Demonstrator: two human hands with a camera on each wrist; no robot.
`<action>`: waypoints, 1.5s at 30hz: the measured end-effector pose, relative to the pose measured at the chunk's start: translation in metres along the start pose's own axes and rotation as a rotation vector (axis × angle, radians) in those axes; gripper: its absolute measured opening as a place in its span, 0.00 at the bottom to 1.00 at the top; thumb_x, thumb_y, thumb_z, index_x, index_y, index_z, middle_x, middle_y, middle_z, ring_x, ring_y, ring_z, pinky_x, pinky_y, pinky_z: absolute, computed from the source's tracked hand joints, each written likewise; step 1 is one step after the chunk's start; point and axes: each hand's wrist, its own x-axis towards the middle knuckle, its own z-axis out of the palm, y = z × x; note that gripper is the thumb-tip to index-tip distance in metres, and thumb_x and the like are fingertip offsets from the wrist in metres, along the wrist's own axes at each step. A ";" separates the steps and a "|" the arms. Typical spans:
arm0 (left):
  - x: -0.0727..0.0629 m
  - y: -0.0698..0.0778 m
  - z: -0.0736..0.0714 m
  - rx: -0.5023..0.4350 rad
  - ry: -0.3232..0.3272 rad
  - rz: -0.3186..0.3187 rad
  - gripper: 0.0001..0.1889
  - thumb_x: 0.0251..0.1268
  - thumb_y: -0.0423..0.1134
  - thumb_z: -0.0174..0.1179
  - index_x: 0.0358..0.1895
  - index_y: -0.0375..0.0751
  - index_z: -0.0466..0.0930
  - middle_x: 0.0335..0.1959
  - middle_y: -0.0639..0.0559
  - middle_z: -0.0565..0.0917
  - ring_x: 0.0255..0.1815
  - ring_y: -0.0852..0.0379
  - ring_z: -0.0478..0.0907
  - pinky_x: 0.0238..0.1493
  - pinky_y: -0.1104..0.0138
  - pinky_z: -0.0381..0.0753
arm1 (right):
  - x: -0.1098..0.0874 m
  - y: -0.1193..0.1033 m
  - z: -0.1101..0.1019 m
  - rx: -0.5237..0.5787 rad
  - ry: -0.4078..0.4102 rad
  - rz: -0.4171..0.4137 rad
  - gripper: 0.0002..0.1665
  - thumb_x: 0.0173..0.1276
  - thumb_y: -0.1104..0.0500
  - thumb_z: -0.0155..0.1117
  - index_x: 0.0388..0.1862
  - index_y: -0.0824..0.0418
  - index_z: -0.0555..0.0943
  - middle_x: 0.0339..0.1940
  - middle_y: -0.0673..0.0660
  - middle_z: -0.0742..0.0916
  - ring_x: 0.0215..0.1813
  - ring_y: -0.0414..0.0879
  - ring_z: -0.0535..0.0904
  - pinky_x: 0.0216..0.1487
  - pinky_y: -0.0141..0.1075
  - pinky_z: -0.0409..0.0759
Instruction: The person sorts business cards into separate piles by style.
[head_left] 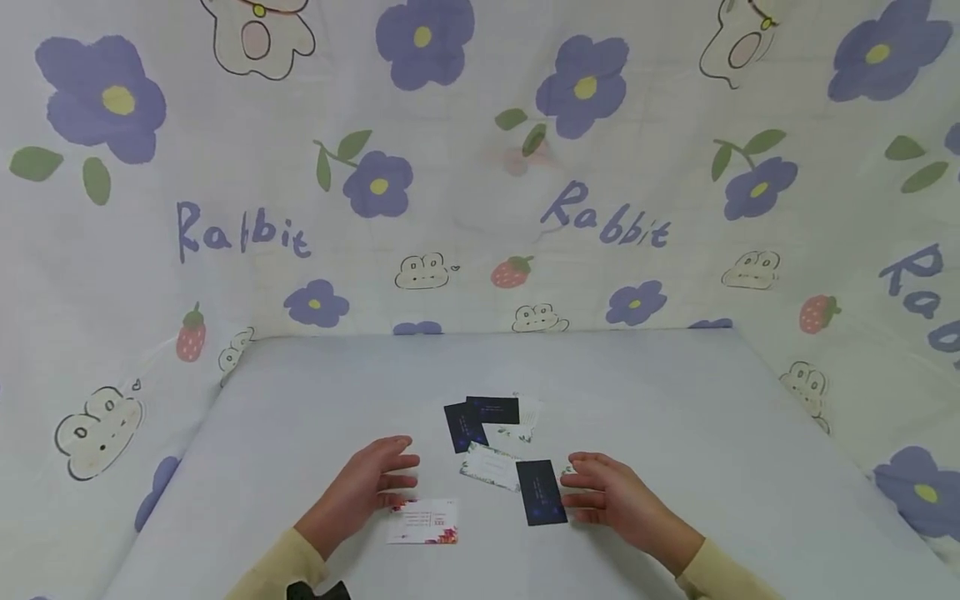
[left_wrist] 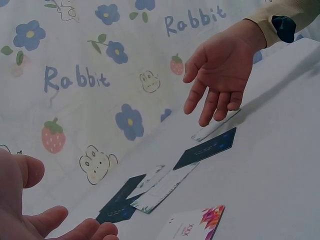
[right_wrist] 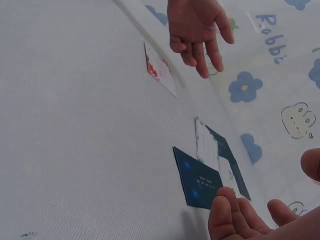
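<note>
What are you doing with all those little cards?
A person has both hands over small cards spread on a grey table. The left hand hovers by a white card with colourful corners, fingers relaxed and holding nothing. The right hand is beside a dark blue card, its fingers at the card's edge. More dark and white cards lie overlapping just beyond.

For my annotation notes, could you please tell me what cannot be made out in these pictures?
- Print on the white flower-cornered card: too small, head view.
- Left hand: cut off by the frame edge, left wrist view.
- Right hand: cut off by the edge, right wrist view.
- Small white card under the dark blue card: mostly covered.
</note>
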 end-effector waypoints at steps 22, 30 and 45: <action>0.010 0.003 0.039 -0.009 -0.081 -0.016 0.33 0.77 0.56 0.51 0.75 0.39 0.64 0.68 0.33 0.77 0.53 0.45 0.83 0.46 0.63 0.83 | -0.006 0.012 0.011 0.009 -0.071 0.044 0.36 0.80 0.50 0.49 0.75 0.72 0.58 0.62 0.69 0.83 0.43 0.43 0.87 0.45 0.36 0.85; 0.008 0.001 0.042 0.005 -0.090 -0.019 0.33 0.78 0.56 0.50 0.75 0.37 0.64 0.68 0.33 0.77 0.51 0.48 0.83 0.46 0.63 0.83 | -0.003 0.014 0.029 0.002 -0.124 0.100 0.34 0.81 0.49 0.48 0.74 0.71 0.61 0.59 0.64 0.86 0.45 0.45 0.88 0.49 0.40 0.87; 0.011 0.000 0.044 0.022 -0.109 -0.041 0.34 0.78 0.58 0.50 0.75 0.39 0.63 0.67 0.34 0.77 0.48 0.51 0.82 0.45 0.65 0.83 | 0.009 0.009 0.040 0.024 -0.078 0.101 0.30 0.81 0.51 0.49 0.71 0.69 0.63 0.61 0.67 0.84 0.45 0.46 0.87 0.50 0.41 0.87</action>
